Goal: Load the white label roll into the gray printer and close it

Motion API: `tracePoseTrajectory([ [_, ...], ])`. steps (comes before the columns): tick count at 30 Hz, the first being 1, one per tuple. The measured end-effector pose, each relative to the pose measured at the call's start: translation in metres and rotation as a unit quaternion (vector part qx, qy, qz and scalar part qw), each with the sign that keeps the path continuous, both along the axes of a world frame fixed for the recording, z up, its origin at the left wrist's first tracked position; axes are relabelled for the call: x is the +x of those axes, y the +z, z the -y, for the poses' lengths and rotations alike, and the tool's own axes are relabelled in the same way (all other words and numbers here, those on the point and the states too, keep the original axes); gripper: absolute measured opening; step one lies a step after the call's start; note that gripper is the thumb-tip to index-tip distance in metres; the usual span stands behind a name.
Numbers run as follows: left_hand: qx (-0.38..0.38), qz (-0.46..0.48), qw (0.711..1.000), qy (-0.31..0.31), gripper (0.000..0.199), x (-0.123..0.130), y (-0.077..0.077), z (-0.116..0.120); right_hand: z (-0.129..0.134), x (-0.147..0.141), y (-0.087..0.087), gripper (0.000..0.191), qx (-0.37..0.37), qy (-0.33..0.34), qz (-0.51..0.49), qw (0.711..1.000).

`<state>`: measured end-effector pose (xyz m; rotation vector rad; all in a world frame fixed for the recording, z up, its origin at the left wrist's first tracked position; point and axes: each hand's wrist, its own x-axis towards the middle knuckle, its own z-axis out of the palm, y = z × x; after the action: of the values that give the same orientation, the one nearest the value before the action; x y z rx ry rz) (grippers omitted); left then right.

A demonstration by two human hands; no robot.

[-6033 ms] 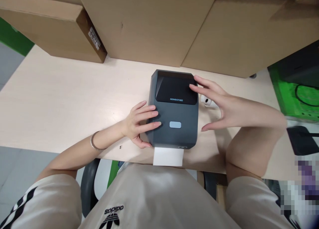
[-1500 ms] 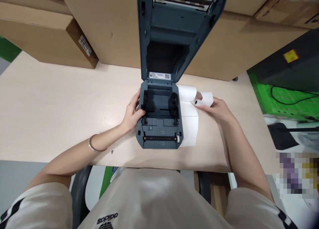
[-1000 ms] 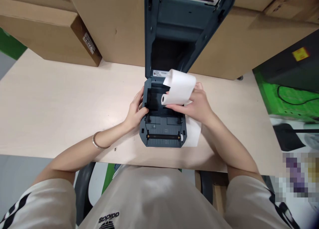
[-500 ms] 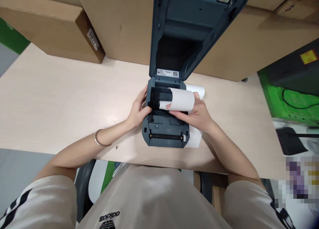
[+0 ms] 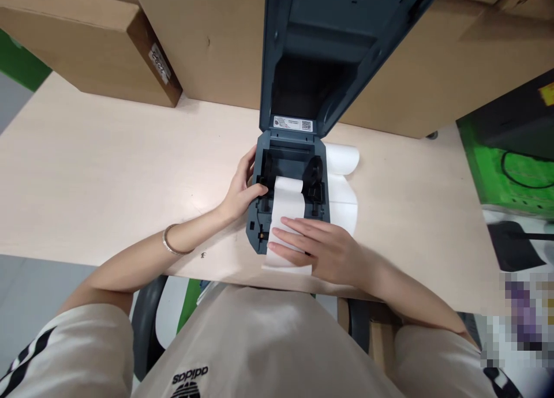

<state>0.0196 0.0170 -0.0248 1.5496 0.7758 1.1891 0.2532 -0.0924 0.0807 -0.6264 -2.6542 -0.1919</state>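
Note:
A dark blue-grey label printer [image 5: 254, 213] sits on the table with its lid [image 5: 320, 46] raised. My left hand [image 5: 242, 187] grips its left wall, thumb over the inner edge and fingers outside. A white paper strip [image 5: 289, 205] comes from the roll end low in the bay and runs forward past the printer's front edge. On the strip, my right hand [image 5: 322, 245] lies flat with fingers stretched out, covering much of the front roller. Black roll holders [image 5: 314, 176] show at the bay's right side.
Right of the printer, a white paper roll [image 5: 341, 158] lies on the table [image 5: 130, 173] with loose paper [image 5: 344, 205] in front of it. Cardboard boxes [image 5: 216, 46] stand along the back. At far right is a green crate [image 5: 480, 161] with a black cable.
My right hand has let go of the small curled paper roll, which now sits lower in the bay. Its paper has been drawn forward over the front. My left hand has stayed.

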Motion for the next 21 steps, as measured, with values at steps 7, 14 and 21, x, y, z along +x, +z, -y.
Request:
tracePoseTrajectory([
  [7, -0.010, -0.002, 1.000, -0.013, 0.091, 0.000, 0.004, 0.002, 0.005, 0.005, 0.003, 0.027, -0.006, 0.021, 0.012, 1.000],
  [14, -0.018, -0.002, 0.999, -0.026, 0.092, 0.000, 0.005, 0.002, 0.009, 0.004, 0.008, 0.022, -0.007, 0.027, 0.003, 1.000],
  [21, -0.005, -0.021, 0.999, -0.043, 0.083, -0.003, 0.004, 0.000, 0.016, 0.004, 0.015, 0.027, -0.050, 0.061, -0.022, 0.997],
])
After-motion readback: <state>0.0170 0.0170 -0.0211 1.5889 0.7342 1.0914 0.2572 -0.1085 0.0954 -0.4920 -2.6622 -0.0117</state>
